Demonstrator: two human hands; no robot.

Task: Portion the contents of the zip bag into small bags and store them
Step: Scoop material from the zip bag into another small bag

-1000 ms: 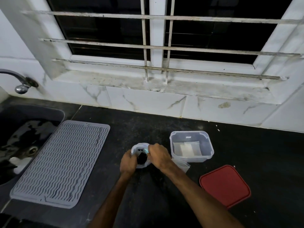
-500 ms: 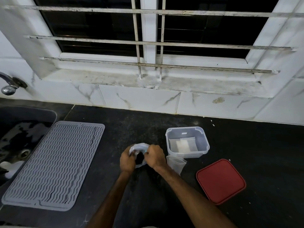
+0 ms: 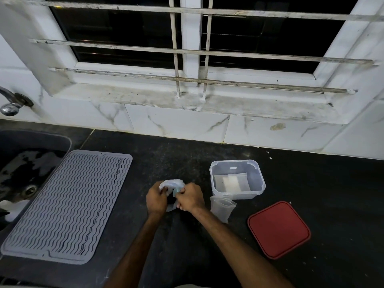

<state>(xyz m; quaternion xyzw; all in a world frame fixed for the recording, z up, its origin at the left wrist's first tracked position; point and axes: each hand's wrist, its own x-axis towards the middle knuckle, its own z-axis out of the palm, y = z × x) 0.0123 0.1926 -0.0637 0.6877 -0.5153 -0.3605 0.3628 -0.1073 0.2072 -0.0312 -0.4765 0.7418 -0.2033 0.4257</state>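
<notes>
A crumpled clear zip bag (image 3: 172, 184) with dark contents is held between both hands over the black counter. My left hand (image 3: 156, 198) grips its left side and my right hand (image 3: 190, 197) pinches its top at the bluish seal strip. Most of the bag is hidden by my fingers. To the right lies a small empty clear bag (image 3: 222, 207), leaning against a clear plastic container (image 3: 258, 179) that has flat small bags lying inside. The container's red lid (image 3: 278, 229) rests on the counter at the right.
A grey ribbed drying mat (image 3: 68, 204) covers the counter on the left, beside a dark sink (image 3: 22, 169) with a tap (image 3: 9, 104) above it. A tiled wall and barred window ledge (image 3: 197, 104) run along the back.
The bag's mouth, open and round a second ago, is now squeezed together between my hands. The view has shifted slightly.
</notes>
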